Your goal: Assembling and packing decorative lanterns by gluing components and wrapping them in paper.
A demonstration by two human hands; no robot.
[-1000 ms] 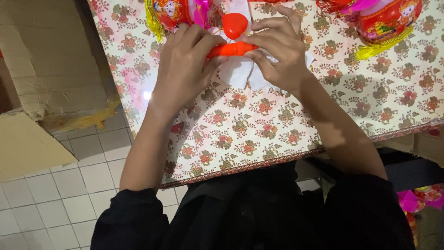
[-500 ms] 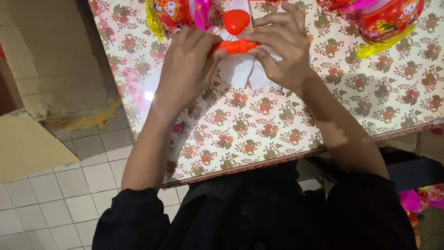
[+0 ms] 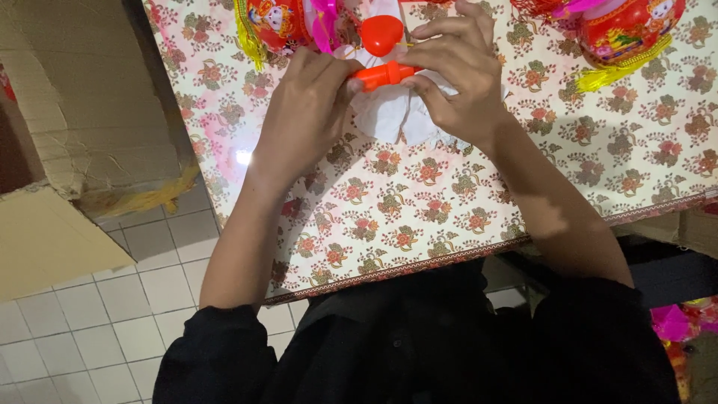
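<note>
1. Fingers of both hands pinch an orange plastic stick (image 3: 384, 75): left hand (image 3: 307, 112) curls closed round its left end, right hand (image 3: 456, 78) nips its right end between thumb and forefinger, other fingers loosely spread above.
2. Change since a second ago: almost none. Both hands keep the same grip and the stick stays level between them, over the white crumpled plastic piece (image 3: 393, 116) on the table. Small shift of hands in the view only, probably head motion. Judgement: fitting work on the stick is still mid-way, nothing released.
3. Red heart-shaped piece (image 3: 381, 34) sits just above the stick, touching or nearly so; cannot tell if joined.
4. Around: floral tablecloth (image 3: 419, 217) covers the table; red round lantern (image 3: 277, 22) with yellow tassel to upper left, another red lantern (image 3: 624, 30) upper right, well apart from the hands.
5. Cardboard box (image 3: 82, 97) stands left of the table on the tiled floor (image 3: 112, 299).
6. In the way: white piece is partly hidden beneath the hands; lanterns crowd the far edge.
</note>
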